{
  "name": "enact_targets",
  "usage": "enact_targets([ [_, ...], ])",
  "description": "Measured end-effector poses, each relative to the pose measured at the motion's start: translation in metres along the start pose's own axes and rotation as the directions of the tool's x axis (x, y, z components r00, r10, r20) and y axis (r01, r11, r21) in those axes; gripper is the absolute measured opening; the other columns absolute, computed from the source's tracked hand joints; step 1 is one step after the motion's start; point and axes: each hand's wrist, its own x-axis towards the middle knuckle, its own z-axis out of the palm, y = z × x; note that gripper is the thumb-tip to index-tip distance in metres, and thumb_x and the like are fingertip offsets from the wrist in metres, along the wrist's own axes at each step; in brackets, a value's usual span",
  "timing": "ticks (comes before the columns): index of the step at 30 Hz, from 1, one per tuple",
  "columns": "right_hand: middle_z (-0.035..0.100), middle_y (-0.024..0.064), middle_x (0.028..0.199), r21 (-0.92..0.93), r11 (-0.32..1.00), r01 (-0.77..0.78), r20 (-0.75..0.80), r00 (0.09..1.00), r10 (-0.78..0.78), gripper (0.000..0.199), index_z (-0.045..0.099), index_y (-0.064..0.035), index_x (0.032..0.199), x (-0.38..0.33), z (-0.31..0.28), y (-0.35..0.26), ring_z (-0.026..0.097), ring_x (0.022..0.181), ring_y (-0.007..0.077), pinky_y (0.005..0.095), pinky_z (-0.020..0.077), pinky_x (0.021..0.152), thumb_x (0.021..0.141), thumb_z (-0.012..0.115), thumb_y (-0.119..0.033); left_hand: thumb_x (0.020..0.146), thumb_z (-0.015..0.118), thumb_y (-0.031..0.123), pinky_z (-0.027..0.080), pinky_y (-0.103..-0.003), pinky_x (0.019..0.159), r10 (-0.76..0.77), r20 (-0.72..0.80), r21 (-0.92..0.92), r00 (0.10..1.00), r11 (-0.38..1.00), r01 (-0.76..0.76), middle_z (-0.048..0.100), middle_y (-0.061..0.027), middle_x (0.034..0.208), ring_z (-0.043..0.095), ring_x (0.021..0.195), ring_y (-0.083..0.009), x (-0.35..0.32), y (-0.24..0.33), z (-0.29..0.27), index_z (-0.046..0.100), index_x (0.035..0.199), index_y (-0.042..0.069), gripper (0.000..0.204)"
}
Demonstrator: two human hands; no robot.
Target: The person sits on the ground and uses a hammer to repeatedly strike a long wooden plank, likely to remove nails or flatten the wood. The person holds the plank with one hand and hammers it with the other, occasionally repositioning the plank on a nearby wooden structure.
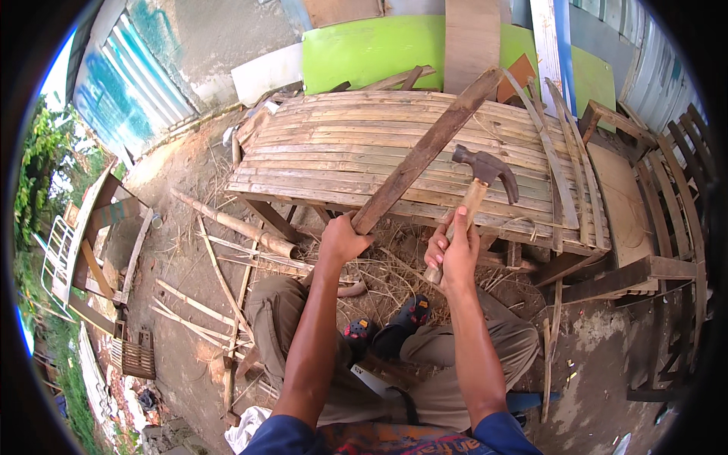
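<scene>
single head-worn view, fisheye, looking down and forward from above the seated person's lap. forearms enter from the lower edge; left hand [343,241] and right hand [453,254] sit near mid-frame, close to the lens. beyond them the slatted bamboo platform [318,152] fills the upper centre, near. straight edges bow toward the rim (the dark wooden batten [425,152] less so). the black corners hide the far margins; what lies at the lower left is probably rubble, hard to tell. no second view to compare.
</scene>
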Motion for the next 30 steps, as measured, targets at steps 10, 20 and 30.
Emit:
enact_targets([
  [10, 0.04, -0.0017, 0.061, -0.217, 0.972, -0.089, 0.046, 0.994, 0.101, 0.042, 0.047, -0.0099, 0.097, -0.012, 0.008, 0.008, 0.037, 0.042, 0.0077, 0.0261, 0.033, 0.038, 0.107, 0.049, -0.051, 0.066, 0.081, 0.032, 0.057, -0.047, 0.087, -0.066, 0.108, -0.02, 0.992, 0.997, 0.069, 0.073, -0.0274, 0.098, 0.071, 0.096, -0.0425, 0.007, -0.012, -0.011, 0.074, 0.112, 0.002, 0.056],
  [20, 0.042, 0.0, 0.062, -0.466, 0.885, -0.018, 0.012, 1.0, 0.027, 0.039, 0.043, -0.0071, 0.097, -0.015, 0.03, 0.017, 0.039, 0.041, 0.007, 0.0261, 0.0336, 0.036, 0.108, 0.049, -0.043, 0.065, 0.08, 0.036, 0.055, -0.048, 0.093, -0.068, 0.143, -0.046, 0.987, 0.996, 0.075, 0.072, -0.0291, 0.104, 0.069, 0.104, -0.0427, 0.013, -0.01, -0.02, 0.075, 0.106, -0.002, 0.056],
  [30, 0.045, -0.0003, 0.063, -0.526, 0.847, 0.078, 0.045, 0.997, -0.064, 0.037, 0.045, -0.0059, 0.099, -0.013, 0.033, 0.021, 0.042, 0.042, 0.0068, 0.0267, 0.0366, 0.037, 0.108, 0.051, -0.041, 0.06, 0.083, 0.038, 0.056, -0.045, 0.086, -0.036, 0.229, -0.137, 0.973, 0.988, 0.068, 0.073, -0.0304, 0.096, 0.073, 0.095, -0.0392, 0.029, -0.032, -0.029, 0.077, 0.1, -0.005, 0.059],
])
